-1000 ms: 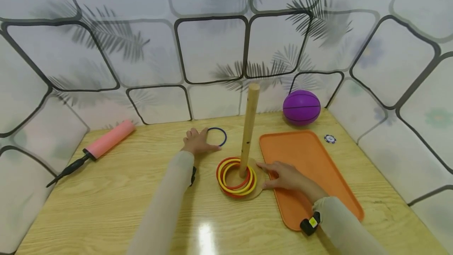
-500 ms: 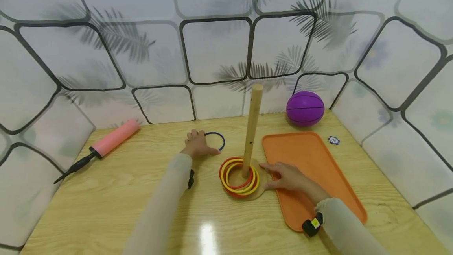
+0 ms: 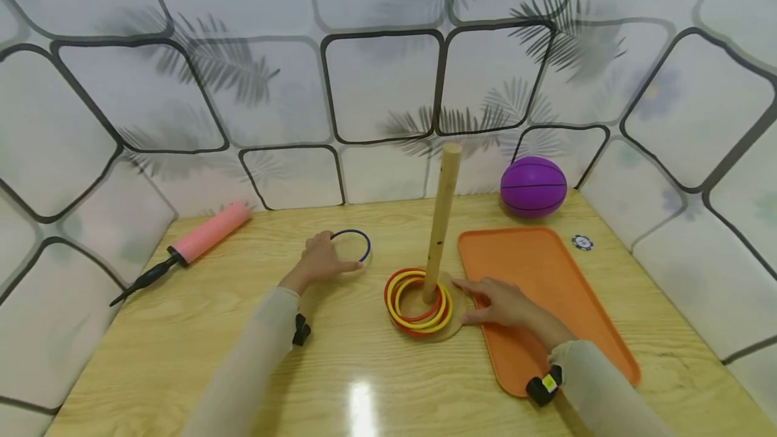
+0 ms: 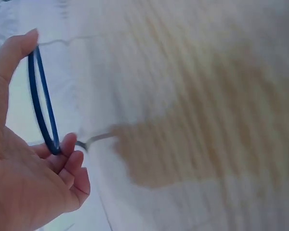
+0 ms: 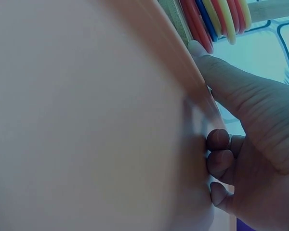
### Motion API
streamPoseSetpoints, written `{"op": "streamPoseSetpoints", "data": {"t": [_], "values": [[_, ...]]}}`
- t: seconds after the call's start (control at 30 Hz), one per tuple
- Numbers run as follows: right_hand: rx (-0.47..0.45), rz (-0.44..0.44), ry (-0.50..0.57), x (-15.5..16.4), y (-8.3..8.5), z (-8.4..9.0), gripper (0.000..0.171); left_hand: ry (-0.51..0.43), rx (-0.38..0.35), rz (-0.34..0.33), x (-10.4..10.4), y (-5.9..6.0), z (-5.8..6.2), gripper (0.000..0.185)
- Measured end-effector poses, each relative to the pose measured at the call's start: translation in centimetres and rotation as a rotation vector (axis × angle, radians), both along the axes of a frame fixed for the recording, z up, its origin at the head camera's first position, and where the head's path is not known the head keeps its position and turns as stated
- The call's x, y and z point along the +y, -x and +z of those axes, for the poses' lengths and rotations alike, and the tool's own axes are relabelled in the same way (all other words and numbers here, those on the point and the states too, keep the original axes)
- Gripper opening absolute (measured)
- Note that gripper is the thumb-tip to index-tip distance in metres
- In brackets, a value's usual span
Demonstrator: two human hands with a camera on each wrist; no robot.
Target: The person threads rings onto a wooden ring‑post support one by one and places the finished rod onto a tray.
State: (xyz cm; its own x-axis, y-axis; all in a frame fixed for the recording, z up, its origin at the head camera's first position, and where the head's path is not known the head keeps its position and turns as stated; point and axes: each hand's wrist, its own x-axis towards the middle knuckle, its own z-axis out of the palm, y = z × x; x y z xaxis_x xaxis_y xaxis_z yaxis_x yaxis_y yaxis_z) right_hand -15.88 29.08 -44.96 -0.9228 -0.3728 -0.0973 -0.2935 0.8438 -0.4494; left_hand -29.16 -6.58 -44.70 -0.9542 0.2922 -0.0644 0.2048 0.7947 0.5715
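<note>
A dark blue ring (image 3: 351, 246) lay near red and yellow rings (image 3: 418, 301) stacked round a pale wooden peg (image 3: 442, 211). The tray (image 3: 546, 275) was orange, the ball (image 3: 533, 186) purple with black lines, the pump (image 3: 209, 232) pink with a black handle, on a light wood-grain table (image 3: 182, 342).

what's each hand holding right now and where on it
The left hand pinches the blue ring by its rim, thumb opposite the fingers. The right hand holds nothing; it rests at the peg base.
</note>
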Motion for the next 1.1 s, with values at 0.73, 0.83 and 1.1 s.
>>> {"op": "streamPoseSetpoints", "data": {"t": [0.73, 0.83, 1.1], "values": [[-0.009, 0.021, 0.022, -0.2, 0.0, 0.0, 0.075, -0.186, 0.286, -0.165, 0.7, -5.1, 14.3, 0.084], [-0.011, 0.016, 0.02, -0.2, 0.0, 0.0, 0.074, -0.207, 0.288, -0.199, 1.3, -5.5, 16.9, 0.082], [-0.002, 0.028, 0.031, -0.3, 0.0, 0.1, 0.073, -0.194, 0.327, -0.259, 2.2, -6.2, 22.0, 0.089]]}}
